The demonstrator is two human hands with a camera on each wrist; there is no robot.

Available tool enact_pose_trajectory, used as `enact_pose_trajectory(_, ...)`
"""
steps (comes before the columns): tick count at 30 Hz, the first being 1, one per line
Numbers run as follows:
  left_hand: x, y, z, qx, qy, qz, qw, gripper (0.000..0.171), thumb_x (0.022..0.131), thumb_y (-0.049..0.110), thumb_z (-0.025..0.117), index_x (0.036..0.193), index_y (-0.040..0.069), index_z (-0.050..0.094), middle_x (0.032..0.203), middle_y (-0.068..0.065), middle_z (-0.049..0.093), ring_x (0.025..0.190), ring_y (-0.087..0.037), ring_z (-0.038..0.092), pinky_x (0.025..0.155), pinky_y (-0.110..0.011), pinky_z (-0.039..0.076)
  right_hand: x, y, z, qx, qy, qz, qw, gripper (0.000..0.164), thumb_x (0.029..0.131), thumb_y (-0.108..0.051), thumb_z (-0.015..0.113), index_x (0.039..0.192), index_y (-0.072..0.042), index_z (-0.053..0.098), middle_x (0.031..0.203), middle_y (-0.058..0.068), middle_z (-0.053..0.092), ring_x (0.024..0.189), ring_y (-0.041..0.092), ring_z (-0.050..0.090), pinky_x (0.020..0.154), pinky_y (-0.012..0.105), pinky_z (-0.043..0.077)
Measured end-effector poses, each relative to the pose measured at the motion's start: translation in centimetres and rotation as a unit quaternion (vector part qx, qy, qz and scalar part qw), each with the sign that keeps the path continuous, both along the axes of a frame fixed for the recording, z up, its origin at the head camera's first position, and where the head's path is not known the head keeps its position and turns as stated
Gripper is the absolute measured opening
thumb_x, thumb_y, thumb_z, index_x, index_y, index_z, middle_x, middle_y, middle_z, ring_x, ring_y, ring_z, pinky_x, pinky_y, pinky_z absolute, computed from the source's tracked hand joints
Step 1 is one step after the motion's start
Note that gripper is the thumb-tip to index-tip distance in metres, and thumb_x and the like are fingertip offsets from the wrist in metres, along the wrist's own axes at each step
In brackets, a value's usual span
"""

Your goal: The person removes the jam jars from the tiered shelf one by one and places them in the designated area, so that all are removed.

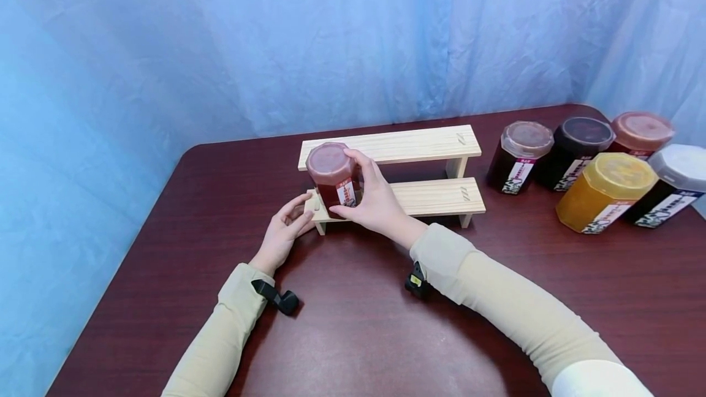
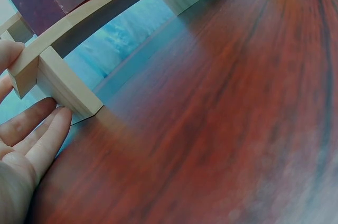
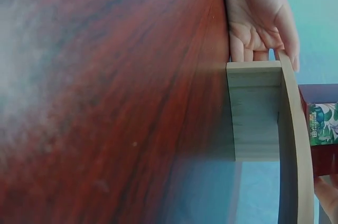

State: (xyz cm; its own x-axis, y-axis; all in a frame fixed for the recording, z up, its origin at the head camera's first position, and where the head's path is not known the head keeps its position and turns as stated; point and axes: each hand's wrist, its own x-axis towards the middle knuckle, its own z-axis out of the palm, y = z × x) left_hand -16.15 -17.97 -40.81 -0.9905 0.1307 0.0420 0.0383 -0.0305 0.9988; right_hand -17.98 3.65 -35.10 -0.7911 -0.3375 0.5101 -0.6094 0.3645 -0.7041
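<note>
My right hand (image 1: 377,200) holds an octagonal jar of dark red contents (image 1: 332,171) with a pinkish lid and white label, thumb on the near side, fingers round its right. The jar's base is at the left end of the lower board of a two-step wooden display stand (image 1: 436,198). In the right wrist view the jar (image 3: 323,123) is right at the board's surface. My left hand (image 1: 281,234) holds the stand's left end. The left wrist view shows that hand's fingertips (image 2: 62,115) against the wooden leg (image 2: 68,84), with other digits at the board's end above.
At the right of the dark red table (image 1: 353,323) stand several similar jars, among them a yellow one (image 1: 603,192) and a dark one with a white lid (image 1: 675,185). The nearest dark jar (image 1: 518,155) is beside the stand's right end. A blue curtain (image 1: 309,41) hangs behind.
</note>
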Motion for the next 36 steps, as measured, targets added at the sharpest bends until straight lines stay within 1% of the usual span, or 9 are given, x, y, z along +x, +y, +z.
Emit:
enact_pose_trajectory(9, 0.1, 0.0, -0.1, 0.008, 0.001, -0.003, 1.0000, 0.046, 0.095, 0.005, 0.054, 0.140, 0.002, 0.043, 0.104, 0.001, 0.058, 0.094, -0.006, 0.060, 0.083, -0.023, 0.054, 0.0, 0.1, 0.0, -0.006, -0.008, -0.002, 1.000, 0.094, 0.069, -0.014, 0.085, 0.141, -0.017, 0.025, 0.133, 0.018, 0.041, 0.119, 0.029, 0.047, 0.092, 0.043, 0.051)
enact_pose_trajectory(13, 0.1, 0.0, -0.1, 0.013, 0.001, -0.004, 0.9999, 0.047, 0.095, 0.004, 0.054, 0.140, 0.002, 0.042, 0.103, 0.002, 0.059, 0.093, -0.006, 0.060, 0.083, -0.023, 0.054, 0.1, 0.1, 0.0, -0.006, 0.000, -0.008, 1.000, 0.093, 0.068, -0.013, 0.085, 0.140, -0.017, 0.026, 0.132, 0.019, 0.042, 0.118, 0.029, 0.049, 0.090, 0.043, 0.052)
enact_pose_trajectory(18, 0.1, 0.1, -0.1, 0.020, 0.004, -0.003, 0.9998, 0.046, 0.095, 0.002, 0.053, 0.140, 0.000, 0.042, 0.102, 0.003, 0.060, 0.093, -0.006, 0.060, 0.082, -0.023, 0.054, 0.3, 0.1, 0.1, -0.007, 0.017, -0.013, 1.000, 0.092, 0.066, -0.013, 0.086, 0.138, -0.015, 0.028, 0.130, 0.019, 0.044, 0.117, 0.029, 0.049, 0.091, 0.042, 0.052)
enact_pose_trajectory(24, 0.1, 0.1, -0.1, 0.024, 0.006, -0.004, 0.9997, 0.046, 0.095, 0.001, 0.053, 0.139, -0.001, 0.041, 0.102, 0.003, 0.060, 0.093, -0.006, 0.061, 0.082, -0.023, 0.054, 0.3, 0.1, 0.1, -0.014, 0.021, -0.022, 0.999, 0.091, 0.065, -0.012, 0.086, 0.136, -0.016, 0.030, 0.125, 0.018, 0.046, 0.114, 0.028, 0.050, 0.091, 0.040, 0.052)
enact_pose_trajectory(31, 0.1, 0.1, 0.0, 0.019, 0.003, -0.006, 0.9998, 0.046, 0.095, 0.002, 0.052, 0.140, -0.001, 0.041, 0.104, 0.000, 0.059, 0.093, -0.006, 0.061, 0.082, -0.023, 0.054, 0.4, 0.5, 0.1, -0.019, 0.016, -0.038, 0.999, 0.090, 0.063, -0.012, 0.087, 0.134, -0.015, 0.032, 0.121, 0.016, 0.050, 0.111, 0.026, 0.053, 0.087, 0.039, 0.054)
enact_pose_trajectory(36, 0.1, 0.0, 0.0, 0.023, 0.001, -0.007, 0.9997, 0.047, 0.095, 0.001, 0.052, 0.141, -0.001, 0.040, 0.109, -0.004, 0.057, 0.094, -0.006, 0.061, 0.083, -0.023, 0.054, 0.7, 1.6, 0.4, -0.030, -0.002, -0.038, 0.999, 0.090, 0.062, -0.009, 0.087, 0.133, -0.014, 0.033, 0.121, 0.017, 0.051, 0.112, 0.027, 0.054, 0.085, 0.038, 0.056)
